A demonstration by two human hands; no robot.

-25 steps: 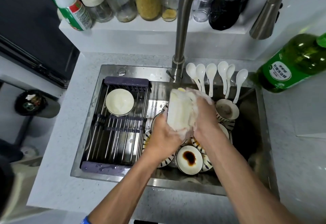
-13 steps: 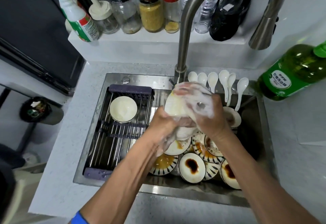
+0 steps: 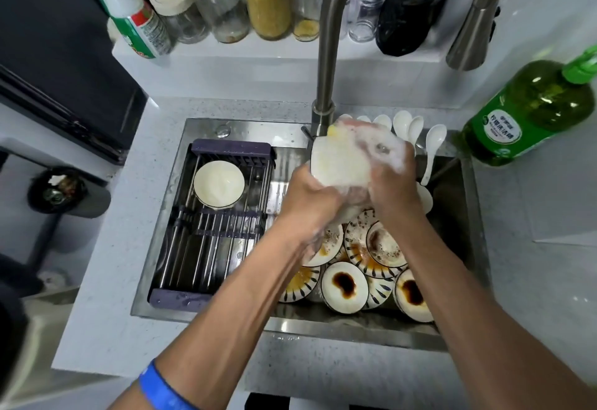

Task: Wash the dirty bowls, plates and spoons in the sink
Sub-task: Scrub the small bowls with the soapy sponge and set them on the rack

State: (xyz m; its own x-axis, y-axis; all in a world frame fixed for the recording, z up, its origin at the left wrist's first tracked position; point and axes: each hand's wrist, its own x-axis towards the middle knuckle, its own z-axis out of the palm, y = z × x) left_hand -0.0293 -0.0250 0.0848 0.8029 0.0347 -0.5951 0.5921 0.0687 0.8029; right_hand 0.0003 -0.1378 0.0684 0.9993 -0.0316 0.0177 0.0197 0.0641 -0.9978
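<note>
Above the stainless-steel sink [image 3: 458, 338], the left hand [image 3: 310, 194] grips a white ceramic bowl [image 3: 339, 164] tipped on its side, its rim plane near upright and its outer wall facing the camera. The right hand [image 3: 392, 173], coated in foam, presses a yellow sponge [image 3: 333, 131] against the bowl; most of the sponge is hidden by suds and fingers. The bowl's opening cannot be seen. Below lie soiled striped-rim ceramic plates [image 3: 358, 244] and sauce-stained white bowls [image 3: 344, 286], overlapping. White ceramic spoons [image 3: 433, 151] lean on the rear ledge, handles pointing down into the basin. One clean white bowl [image 3: 219, 183] sits upright in the purple-ended steel-rod drying rack [image 3: 206, 244]. A green detergent bottle [image 3: 529, 109] is cut off at the right edge.
</note>
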